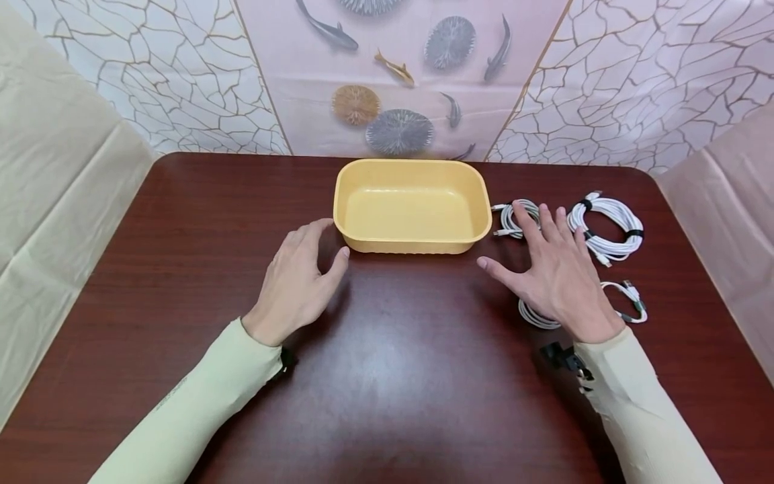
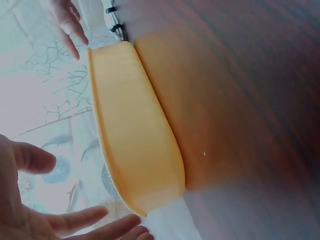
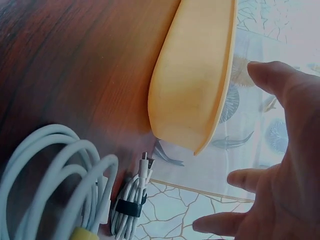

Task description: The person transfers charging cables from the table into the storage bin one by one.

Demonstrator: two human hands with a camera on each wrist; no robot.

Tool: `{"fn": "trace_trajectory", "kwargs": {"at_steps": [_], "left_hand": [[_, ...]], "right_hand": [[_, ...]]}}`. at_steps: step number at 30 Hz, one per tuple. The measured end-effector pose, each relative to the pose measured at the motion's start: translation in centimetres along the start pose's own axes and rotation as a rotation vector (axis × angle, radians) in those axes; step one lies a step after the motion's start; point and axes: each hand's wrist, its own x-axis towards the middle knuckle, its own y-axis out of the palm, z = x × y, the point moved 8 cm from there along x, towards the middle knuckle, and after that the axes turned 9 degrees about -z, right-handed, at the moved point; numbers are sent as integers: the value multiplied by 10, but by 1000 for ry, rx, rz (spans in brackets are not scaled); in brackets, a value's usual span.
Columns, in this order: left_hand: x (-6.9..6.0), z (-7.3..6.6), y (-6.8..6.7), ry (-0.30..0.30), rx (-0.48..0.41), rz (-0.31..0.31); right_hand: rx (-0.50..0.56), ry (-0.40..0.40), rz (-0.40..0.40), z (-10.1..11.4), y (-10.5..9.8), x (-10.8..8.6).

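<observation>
A yellow plastic tub stands at the back middle of the table, with nothing inside. By its left front corner is my left hand, thumb and fingers spread apart and holding nothing. The left wrist view shows those fingertips close to the tub's rim; whether they touch it I cannot tell. My right hand hovers over the cables to the right of the tub, fingers spread, gripping nothing. Partly beneath it are a small coiled cable and another grey-white coil.
Farther right lies a larger white cable coil with black ties, and nearer the front a short looped cable. The right wrist view shows a cable bundle with a black strap. A patterned cloth hangs behind the dark wooden table.
</observation>
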Motion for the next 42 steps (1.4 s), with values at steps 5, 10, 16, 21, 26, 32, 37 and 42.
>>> {"fn": "trace_trajectory", "kwargs": {"at_steps": [5,10,16,21,26,32,37,42], "left_hand": [[6,-3,-3,7,-27,-85],[13,-4,-10,26,-58,-135],[20,-4,-15,25,-72,-169],[27,-6,-17,28,-79,-212],[37,-7,-18,0,-93,-227],[45,-9,-12,-38,-70,-185],[55,-10,-10,-66,5,-156],[66,-7,-8,-96,29,-131]], "right_hand": [[13,8,-4,0,-1,2],[33,-34,-66,5,-7,6],[58,-13,-83,3,-11,6],[55,22,-58,-1,-15,6],[59,22,-62,-1,-21,8],[68,19,-55,-5,-25,7],[85,-2,-37,-8,-25,8],[87,10,-15,-14,-26,11]]}}
